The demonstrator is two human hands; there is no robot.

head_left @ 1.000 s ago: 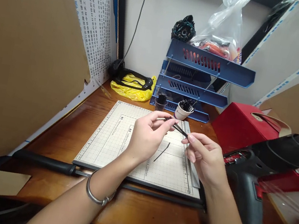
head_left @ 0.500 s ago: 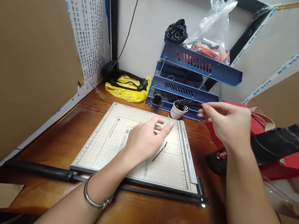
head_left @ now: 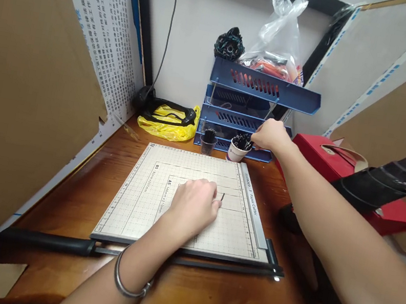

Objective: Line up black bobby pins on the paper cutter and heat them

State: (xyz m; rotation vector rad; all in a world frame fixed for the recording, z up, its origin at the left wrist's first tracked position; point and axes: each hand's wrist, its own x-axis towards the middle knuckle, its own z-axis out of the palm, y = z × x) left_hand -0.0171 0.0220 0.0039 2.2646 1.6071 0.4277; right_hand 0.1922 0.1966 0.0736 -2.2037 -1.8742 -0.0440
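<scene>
My left hand [head_left: 196, 205], a metal bangle on its wrist, is closed on a thin black stick [head_left: 222, 197] over the cream gridded board of a paper cutter [head_left: 192, 168]. The stick's upper end shows beyond my fingertips. At the back, my right hand [head_left: 268, 134] is closed beside a white paper cup [head_left: 238, 153] full of thin black pieces; whatever its fingers pinch is hidden. A small clear cup [head_left: 208, 145] with more black pieces stands left of the white one.
Blue stacked trays [head_left: 264, 87] hold a clear plastic bag [head_left: 278, 40]. A yellow bag [head_left: 169, 123] lies at the back left. Red boxes [head_left: 315, 155] and a black spiral roll [head_left: 376, 183] are at the right. The cutter's black handle [head_left: 46, 241] lies along the front.
My left hand has lowered and its fingers have closed on the thin black stick. My right hand has moved left and back, close against the white cup. The view has shifted slightly.
</scene>
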